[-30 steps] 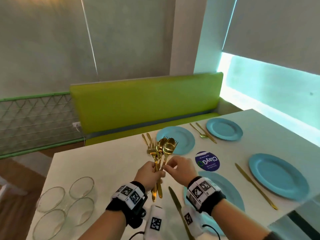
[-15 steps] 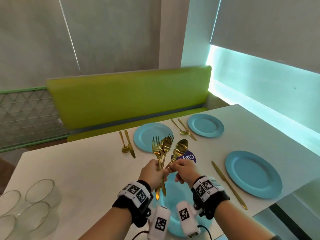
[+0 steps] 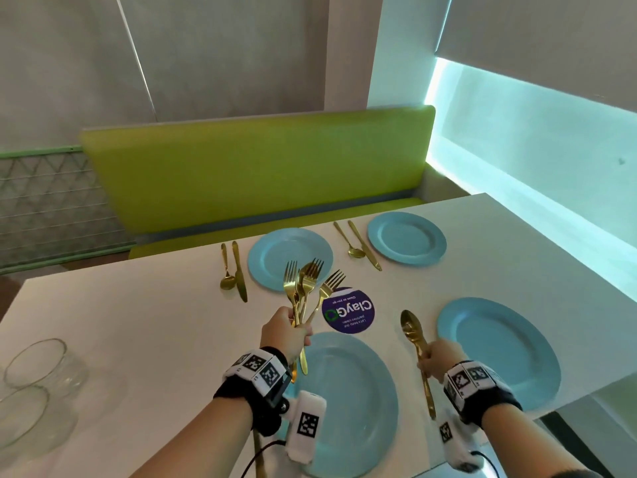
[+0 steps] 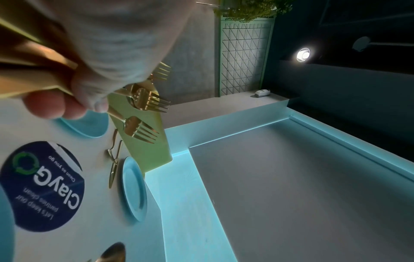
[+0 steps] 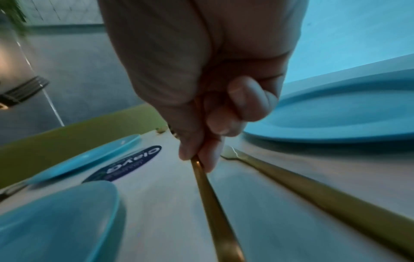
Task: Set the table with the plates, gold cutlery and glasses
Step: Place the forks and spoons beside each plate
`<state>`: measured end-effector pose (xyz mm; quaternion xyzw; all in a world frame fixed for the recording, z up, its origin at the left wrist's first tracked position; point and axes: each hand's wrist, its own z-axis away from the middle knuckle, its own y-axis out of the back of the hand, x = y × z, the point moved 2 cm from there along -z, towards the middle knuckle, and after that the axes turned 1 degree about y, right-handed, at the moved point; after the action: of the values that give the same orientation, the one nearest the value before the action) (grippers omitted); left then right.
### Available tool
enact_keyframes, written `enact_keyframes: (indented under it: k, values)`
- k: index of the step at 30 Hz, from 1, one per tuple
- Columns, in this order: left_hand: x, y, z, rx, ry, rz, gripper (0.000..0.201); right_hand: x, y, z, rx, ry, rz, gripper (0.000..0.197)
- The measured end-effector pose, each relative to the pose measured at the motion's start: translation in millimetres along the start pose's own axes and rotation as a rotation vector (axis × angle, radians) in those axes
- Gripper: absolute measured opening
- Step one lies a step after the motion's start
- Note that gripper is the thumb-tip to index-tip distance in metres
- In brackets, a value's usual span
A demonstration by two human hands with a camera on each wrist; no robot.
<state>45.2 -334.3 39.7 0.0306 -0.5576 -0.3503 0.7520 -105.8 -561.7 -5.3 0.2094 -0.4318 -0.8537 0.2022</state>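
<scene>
My left hand [image 3: 287,331] grips a bundle of gold forks [image 3: 306,288] upright above the white table [image 3: 138,339]; their tines [image 4: 145,102] fan out past my fingers. My right hand [image 3: 435,357] pinches the handle of a gold spoon [image 3: 411,326], held low between the near blue plate [image 3: 348,401] and the right blue plate [image 3: 499,350]. In the right wrist view the spoon handle [image 5: 212,203] runs alongside a gold knife [image 5: 313,191] lying by the right plate [image 5: 336,113]. Two far plates [image 3: 275,250] [image 3: 406,241] each have a spoon and knife beside them.
Several clear glasses [image 3: 34,367] stand at the table's left edge. A round dark ClayGo sticker [image 3: 348,310] marks the table's middle. A green bench [image 3: 255,174] runs along the far side, and the table's right corner [image 3: 586,384] is close to my right arm.
My right hand has pulled one spoon out of the bundle and carried it right and down, to the gap between the near and right plates. My left hand still holds the forks.
</scene>
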Motion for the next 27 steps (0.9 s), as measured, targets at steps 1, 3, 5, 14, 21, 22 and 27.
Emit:
enact_keyframes:
  k: [1, 3, 5, 14, 21, 22, 27]
  values:
    - [1, -2, 0, 0.003, 0.001, -0.001, 0.012, 4, -4, -4, -0.012, -0.016, 0.013, 0.017]
    - [2, -6, -2, 0.003, 0.004, 0.004, 0.013, 8, -11, -10, -0.02, -0.025, 0.034, 0.023]
    - [2, -11, -4, 0.001, 0.003, 0.004, 0.014, 10, -15, -15, -0.014, -0.036, 0.031, 0.03]
    - [8, -28, 1, -0.018, -0.003, 0.02, 0.011, 20, -18, -18, 0.051, -0.1, 0.024, 0.028]
    - [11, -35, 6, -0.021, -0.003, 0.022, 0.01, 23, -20, -15, 0.06, -0.089, 0.042, 0.027]
    - [11, -35, 7, -0.022, -0.005, 0.02, 0.01, 24, -20, -14, 0.068, -0.089, 0.049, 0.027]
    - [10, -28, 12, -0.035, -0.035, 0.003, 0.008, 22, -16, -2, 0.111, -0.101, 0.076, 0.027]
